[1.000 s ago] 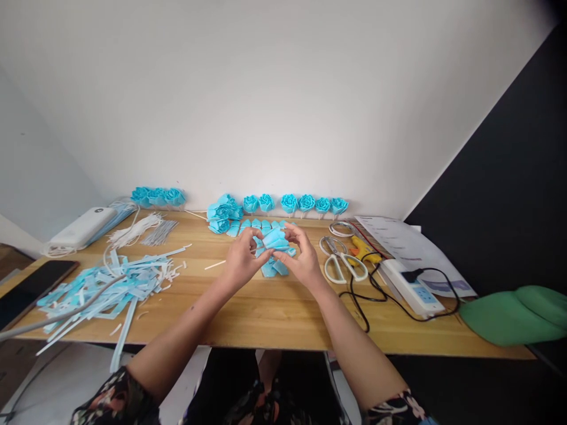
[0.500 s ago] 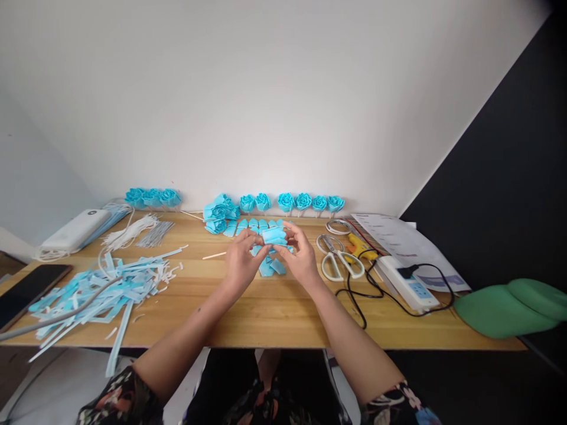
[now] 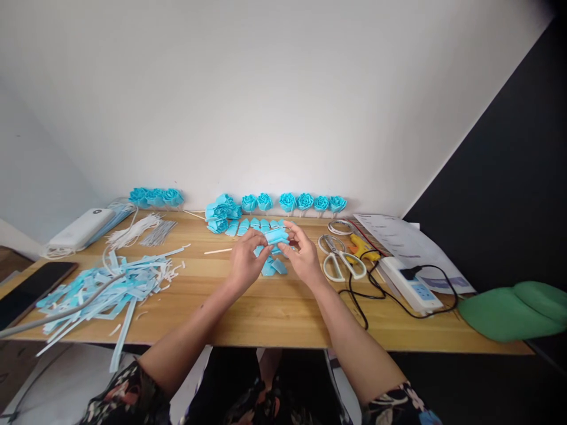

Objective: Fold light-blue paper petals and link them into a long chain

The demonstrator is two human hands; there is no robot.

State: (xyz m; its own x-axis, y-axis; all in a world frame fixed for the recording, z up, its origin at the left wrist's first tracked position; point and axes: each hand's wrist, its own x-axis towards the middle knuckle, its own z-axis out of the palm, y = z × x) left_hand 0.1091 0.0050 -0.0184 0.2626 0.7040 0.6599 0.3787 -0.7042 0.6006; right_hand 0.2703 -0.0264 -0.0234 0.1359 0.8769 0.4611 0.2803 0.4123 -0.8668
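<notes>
Between my fingers, a little above the table, is a light blue petal piece (image 3: pixel 277 236) that looks like layered fabric or paper. My left hand (image 3: pixel 248 255) pinches its left end, and my right hand (image 3: pixel 302 255) grips its right side with thumb and fingers. Loose blue petals (image 3: pixel 273 268) lie on the wood just below my hands. Behind them, a row of cut petals (image 3: pixel 254 224) is partly hidden by my fingers. A thin wooden stick (image 3: pixel 218 251) rests left of my left hand.
Finished blue flowers (image 3: pixel 305 201) line the wall, with a petal stack (image 3: pixel 221 212) beside them. Scissors (image 3: pixel 339 262), a yellow glue gun (image 3: pixel 362 248) and a power strip (image 3: pixel 411 286) lie right. Blue scraps (image 3: pixel 106 289), white strings (image 3: pixel 135 230) and a phone (image 3: pixel 33 289) lie left.
The view has shifted slightly, so the table appears a little to the right. Both hands keep their hold, and the petal piece looks slightly flatter or more tilted than before.
</notes>
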